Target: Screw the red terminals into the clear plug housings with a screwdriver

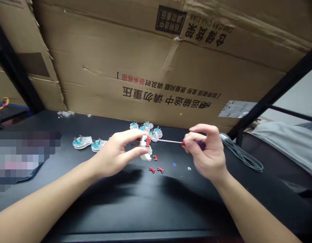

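Note:
Between its thumb and fingers, my left hand (115,152) holds a small white part (144,140) with a red piece (148,141) on it. My right hand (208,150) is closed round the purple and red handle of a screwdriver (168,141). The metal shaft points left, and its tip is at the red piece. Just under the held part is a white piece (146,156). Several small red parts (160,170) lie on the black table below. Clear plug-shaped pieces with blue inside (156,134) stand behind my left hand.
More clear plug pieces (81,142) are at the left. A cardboard sheet (100,81) rises behind the black table (135,216). A coiled grey cable (243,155) lies at the right, beside a black frame post. Clear scraps (66,114) sit at the back left.

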Tool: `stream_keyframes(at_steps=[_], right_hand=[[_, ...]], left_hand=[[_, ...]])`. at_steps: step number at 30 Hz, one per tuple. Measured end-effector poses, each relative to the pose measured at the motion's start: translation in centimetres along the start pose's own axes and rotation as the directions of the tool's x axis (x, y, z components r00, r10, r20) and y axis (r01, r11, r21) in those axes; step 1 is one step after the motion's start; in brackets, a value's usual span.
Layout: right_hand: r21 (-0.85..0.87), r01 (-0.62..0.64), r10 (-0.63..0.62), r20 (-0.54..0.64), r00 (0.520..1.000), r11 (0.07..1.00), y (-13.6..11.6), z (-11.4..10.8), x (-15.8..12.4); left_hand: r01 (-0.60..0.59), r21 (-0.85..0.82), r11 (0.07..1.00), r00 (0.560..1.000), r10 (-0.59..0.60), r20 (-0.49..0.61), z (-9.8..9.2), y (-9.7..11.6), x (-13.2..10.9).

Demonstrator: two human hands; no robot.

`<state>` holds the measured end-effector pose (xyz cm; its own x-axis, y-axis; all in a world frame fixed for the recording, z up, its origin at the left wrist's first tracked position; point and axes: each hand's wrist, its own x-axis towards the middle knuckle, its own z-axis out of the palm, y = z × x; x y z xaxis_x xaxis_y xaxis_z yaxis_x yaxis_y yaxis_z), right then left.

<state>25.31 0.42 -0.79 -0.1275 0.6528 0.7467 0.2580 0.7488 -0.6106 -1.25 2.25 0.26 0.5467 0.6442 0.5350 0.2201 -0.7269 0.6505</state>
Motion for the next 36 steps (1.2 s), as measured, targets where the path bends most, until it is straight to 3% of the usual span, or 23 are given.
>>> stream_keyframes(at_steps=[3, 7, 9, 12, 14, 19, 24, 29, 33, 36], right_hand=[[-0.079, 0.143, -0.142, 0.011, 0.990, 0.987, 0.30, -0.31, 0.00], [-0.098, 0.077, -0.067, 0.103, 0.992, 0.992, 0.36, -0.51, -0.19], [-0.094, 0.050, -0.042, 0.078, 0.996, 0.994, 0.25, -0.47, -0.21], [-0.105, 0.130, -0.132, -0.013, 0.991, 0.986, 0.04, -0.43, -0.04], [-0.122, 0.176, -0.177, -0.003, 0.984, 0.977, 0.01, -0.53, 0.08], [-0.108, 0.066, -0.059, 0.062, 0.996, 0.992, 0.28, -0.72, -0.02], [-0.076, 0.146, -0.146, 0.002, 0.989, 0.986, 0.16, -0.45, -0.02], [-0.044, 0.031, -0.030, 0.026, 0.999, 0.999, 0.12, -0.53, 0.13], [-0.018, 0.045, -0.044, 0.050, 0.998, 0.999, 0.20, -0.54, 0.11], [-0.022, -0.013, 0.015, 0.068, 0.998, 1.000, 0.27, -0.53, 0.02]], left_hand=[[0.042, -0.099, 0.994, 0.999, -0.041, 0.011, 0.06, -0.14, -0.06], [0.040, -0.116, 0.992, 0.999, -0.043, -0.026, 0.18, -0.19, -0.06], [0.034, -0.056, 0.998, 0.999, -0.035, -0.020, 0.17, -0.19, -0.07], [0.003, -0.017, 1.000, 1.000, -0.003, -0.003, 0.11, -0.17, -0.10], [-0.008, -0.022, 1.000, 1.000, 0.008, -0.002, 0.09, -0.21, -0.10], [-0.001, -0.025, 1.000, 1.000, 0.000, -0.013, 0.14, -0.46, -0.05], [-0.001, -0.059, 0.998, 1.000, -0.001, -0.022, 0.20, -0.59, -0.18], [-0.003, -0.080, 0.997, 1.000, 0.001, -0.028, 0.17, -0.58, -0.23], [-0.017, -0.094, 0.995, 0.999, 0.012, -0.048, 0.28, -0.67, -0.05], [-0.022, -0.092, 0.996, 0.998, 0.016, -0.061, 0.37, -0.72, 0.00]])
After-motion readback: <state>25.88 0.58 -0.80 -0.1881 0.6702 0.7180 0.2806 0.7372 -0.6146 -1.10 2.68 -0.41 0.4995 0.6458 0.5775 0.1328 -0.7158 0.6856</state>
